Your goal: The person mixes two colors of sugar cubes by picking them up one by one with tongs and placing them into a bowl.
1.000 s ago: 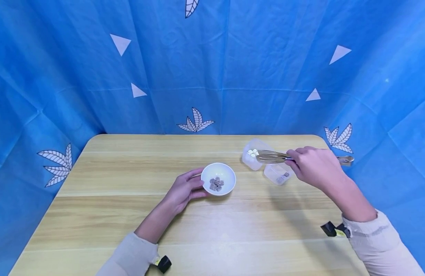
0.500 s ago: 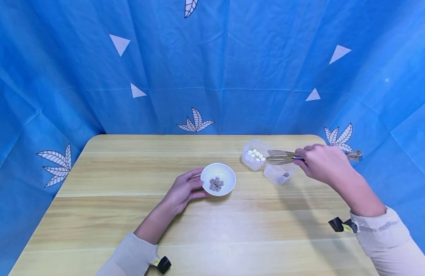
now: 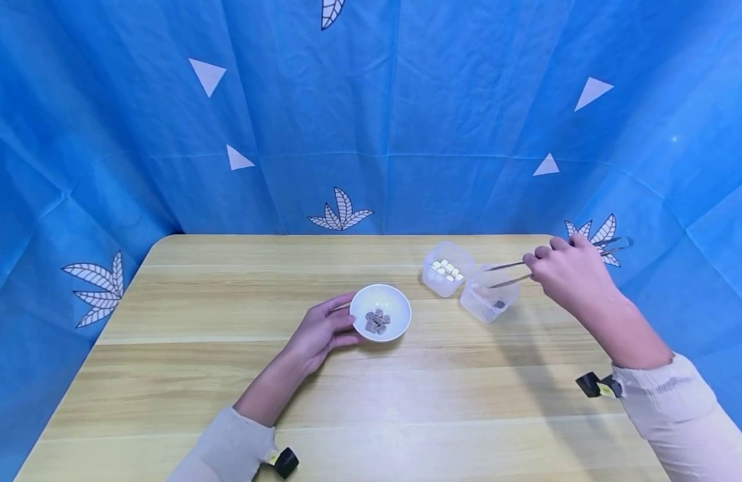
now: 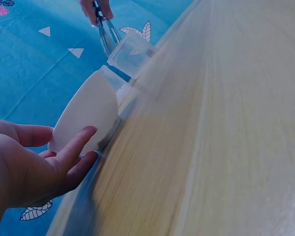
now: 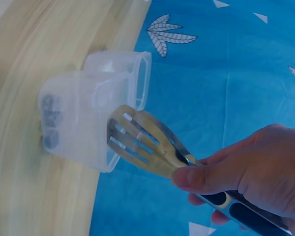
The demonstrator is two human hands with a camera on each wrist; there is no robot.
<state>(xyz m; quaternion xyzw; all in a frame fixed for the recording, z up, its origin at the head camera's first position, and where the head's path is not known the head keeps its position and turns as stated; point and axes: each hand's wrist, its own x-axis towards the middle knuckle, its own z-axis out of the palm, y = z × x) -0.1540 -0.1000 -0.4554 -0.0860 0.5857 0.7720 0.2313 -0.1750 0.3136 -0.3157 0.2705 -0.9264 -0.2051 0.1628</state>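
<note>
My left hand (image 3: 324, 333) holds a white bowl (image 3: 397, 309) by its left side, thumb near the rim and fingers against the outer wall in the left wrist view. Several greyish-brown pieces (image 3: 378, 322) lie in the bowl. To the right, my right hand (image 3: 572, 276) grips metal serving tongs (image 5: 160, 155) with slotted heads and dark handle inlays. The tong arms stand apart, their heads at the mouth of the nearer clear plastic container (image 3: 480, 312). Nothing shows between them. A few dark pieces (image 5: 51, 118) sit at that container's bottom.
A second clear container (image 3: 433, 284) with several small white pieces (image 3: 447, 270) stands just behind and left of the nearer one. Both are on the wooden table (image 3: 226, 288) towards its far edge. A blue patterned curtain (image 3: 371, 114) hangs behind.
The tongs have moved right, from over the container of white pieces to the nearer container. They have turned, so both arms now show spread apart. The left hand and bowl stay put.
</note>
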